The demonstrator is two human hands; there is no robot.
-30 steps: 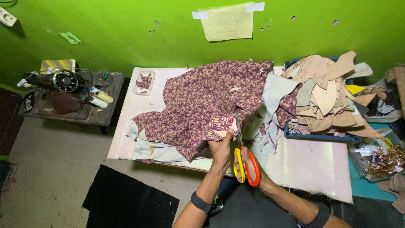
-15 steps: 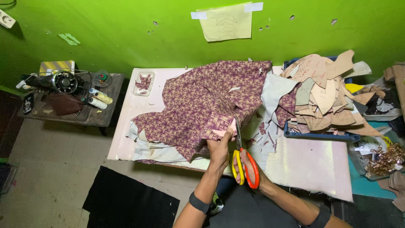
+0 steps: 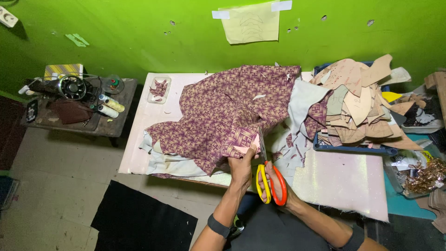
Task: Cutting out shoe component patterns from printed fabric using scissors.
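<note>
Purple woven-pattern fabric lies spread over the pale pink cutting table, and at its near edge the left hand pinches the cloth together with a pale pink paper pattern piece. Just right of that hand, the right hand is clenched through the loops of the scissors with one yellow and one orange handle, whose blades point up along the fabric's edge. Right of the fabric sits a blue tray heaped with tan card templates.
</note>
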